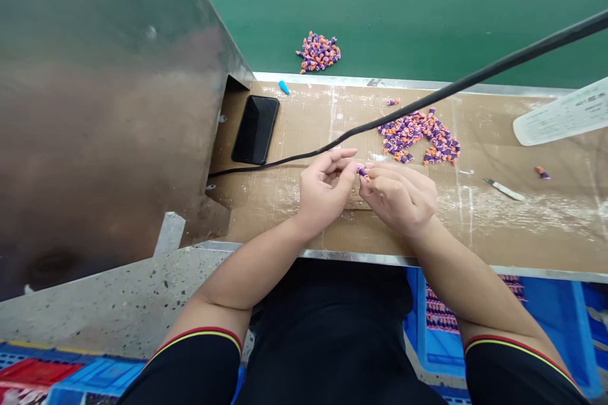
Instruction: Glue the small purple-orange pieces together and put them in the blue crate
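Working at the near edge of the table point(522, 234), over a cardboard sheet taped down as a work surface.

Both hands meeting at centre, just above the cardboard. Left hand point(323, 193) curled, thumb and forefinger pinching toward the small purple piece point(363, 171). Right hand point(399, 197) closed around the same piece from the other side, fingertips pressing on it. Piece held between the two sets of fingertips, lifted clear of the cardboard, likely so both thumbs can be working on it; too small to tell what is being done to it.

Lying just beyond the hands, to the right: near pile of purple-and-orange pieces point(420, 136), within easy reach. Sitting further back on the green belt point(427, 6): second pile point(318, 52), well apart from the hands.

Resting to the right on the cardboard: small knife point(504, 189), blade end pointing left, untouched. Stray piece point(541, 172) lying beyond it.

Running diagonally above the table from upper right down to the left: black cable point(451, 90), passing between the hands and the near pile. Lying flat beside the metal housing point(104, 107): dark phone point(255, 129), screen off. Showing below the table edge, by the right arm: blue crate point(546, 310) holding more pieces.
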Motion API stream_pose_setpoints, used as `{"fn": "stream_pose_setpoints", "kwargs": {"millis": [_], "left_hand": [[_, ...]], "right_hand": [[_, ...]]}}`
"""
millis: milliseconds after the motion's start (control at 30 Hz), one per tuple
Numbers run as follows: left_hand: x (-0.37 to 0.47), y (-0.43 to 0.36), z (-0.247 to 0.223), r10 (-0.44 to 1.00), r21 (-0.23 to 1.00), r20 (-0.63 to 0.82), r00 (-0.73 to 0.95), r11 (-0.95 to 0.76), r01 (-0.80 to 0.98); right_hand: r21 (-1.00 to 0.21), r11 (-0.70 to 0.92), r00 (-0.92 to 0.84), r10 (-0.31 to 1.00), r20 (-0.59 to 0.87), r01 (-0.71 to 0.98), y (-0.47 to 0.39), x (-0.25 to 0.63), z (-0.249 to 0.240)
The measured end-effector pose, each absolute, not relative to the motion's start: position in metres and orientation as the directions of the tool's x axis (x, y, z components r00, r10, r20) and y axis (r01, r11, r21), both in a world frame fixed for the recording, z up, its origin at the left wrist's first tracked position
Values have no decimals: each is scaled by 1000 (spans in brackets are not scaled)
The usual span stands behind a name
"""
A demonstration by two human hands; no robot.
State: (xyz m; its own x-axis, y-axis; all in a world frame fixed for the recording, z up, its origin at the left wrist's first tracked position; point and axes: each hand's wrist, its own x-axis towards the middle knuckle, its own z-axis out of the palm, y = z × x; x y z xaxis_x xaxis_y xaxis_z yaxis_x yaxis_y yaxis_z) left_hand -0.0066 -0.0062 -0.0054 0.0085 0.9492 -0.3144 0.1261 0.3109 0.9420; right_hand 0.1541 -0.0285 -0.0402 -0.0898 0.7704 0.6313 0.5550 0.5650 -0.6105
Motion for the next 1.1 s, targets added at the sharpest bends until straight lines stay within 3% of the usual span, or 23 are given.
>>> {"fn": "stream_pose_setpoints", "kwargs": {"millis": [267,367,433,533,600,667,733,833,967,1033,1100], "left_hand": [[-14,-2,-11,958,956,-282,44,278,92],[-21,4,-14,951,937,-278,138,236,258],[-26,13,-15,910,838,-332,249,163,520],[-36,26,-16,838,505,-494,231,61,861],[-43,33,-19,821,350,-550,155,58,935],[-52,36,-24,823,343,-544,165,38,939],[-59,37,-28,851,407,-465,242,-37,913],[-60,31,-29,879,481,-311,360,-181,858],[-38,15,-22,797,622,89,598,-513,591],[-26,8,-19,740,627,287,608,-626,465],[-19,4,-18,722,617,386,575,-665,421]], "right_hand": [[-595,531,-31,761,648,604,-24,153,-42],[-636,386,30,840,541,668,-23,169,-44],[-695,215,116,911,396,686,-22,190,-47],[-798,-22,225,964,143,602,-19,230,-53],[-819,-124,207,978,-6,560,-17,254,-56],[-821,-184,151,981,-121,540,-17,268,-56],[-833,-200,91,980,-179,516,-18,273,-54],[-873,-141,30,989,-144,467,-19,263,-45],[-935,-46,-68,995,-75,352,-19,242,-32],[-956,-7,-120,992,-44,292,-18,235,-26],[-969,31,-171,985,-12,244,-17,231,-23]]}}
